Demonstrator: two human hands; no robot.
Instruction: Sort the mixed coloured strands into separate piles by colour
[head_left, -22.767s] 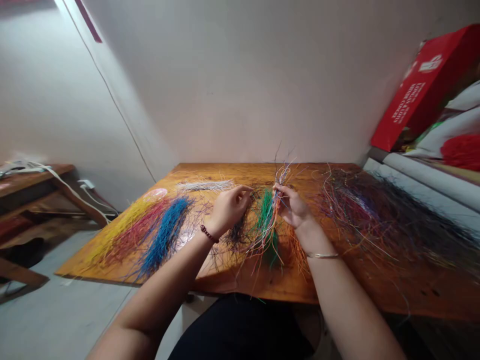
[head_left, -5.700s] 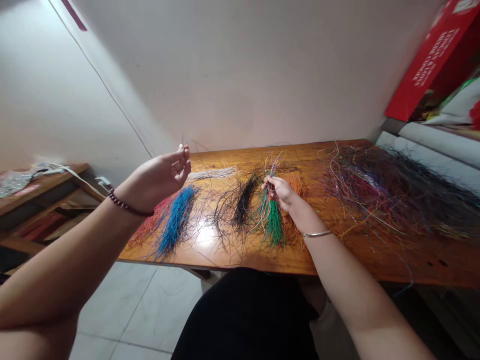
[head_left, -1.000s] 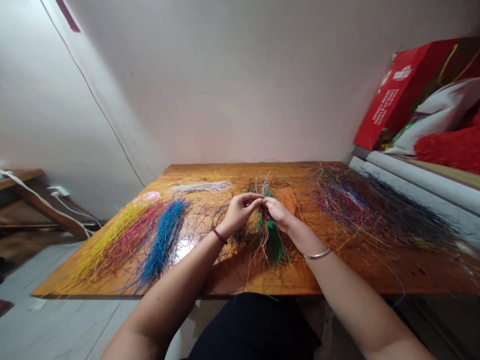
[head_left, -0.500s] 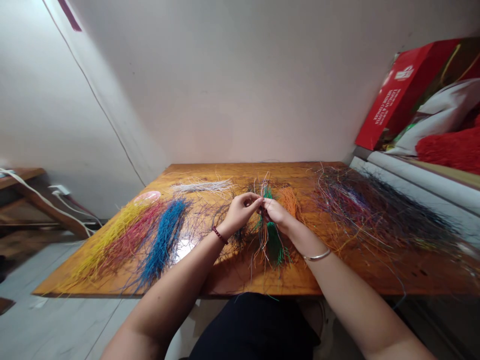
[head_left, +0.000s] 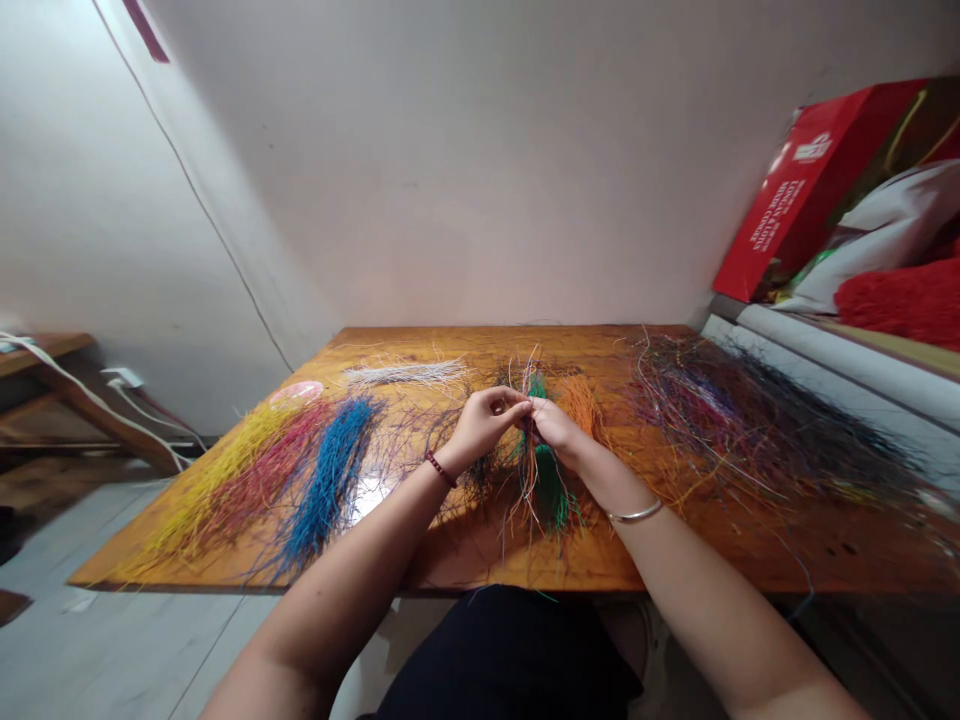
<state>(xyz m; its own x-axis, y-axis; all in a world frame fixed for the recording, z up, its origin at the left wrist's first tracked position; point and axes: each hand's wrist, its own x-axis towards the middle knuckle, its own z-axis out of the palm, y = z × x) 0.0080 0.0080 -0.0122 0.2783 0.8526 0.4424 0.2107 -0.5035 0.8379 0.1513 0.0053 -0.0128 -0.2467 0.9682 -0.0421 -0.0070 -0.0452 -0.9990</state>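
Note:
My left hand (head_left: 484,422) and my right hand (head_left: 553,424) meet at the middle of the table, fingertips pinched together on a thin bundle of mixed wires (head_left: 529,480). White, orange and dark strands stick out above and below the fingers. Beneath them lies a green wire bunch (head_left: 552,490), partly hidden by my right hand. An orange bunch (head_left: 581,402) is just right of my right hand. Dark thin wires (head_left: 480,480) lie under my left hand. The exact grip point is too small to make out.
On the wooden table (head_left: 450,567), blue (head_left: 330,480), red (head_left: 274,465) and yellow bunches (head_left: 214,475) lie left, white wires (head_left: 409,373) at the back. A dark tangled heap (head_left: 787,430) lies right, below a red box (head_left: 795,190). A white power strip (head_left: 124,377) is far left.
Both hands stay almost in place, with the fingers shifting only slightly on the wire bundle. The whole view has moved very little.

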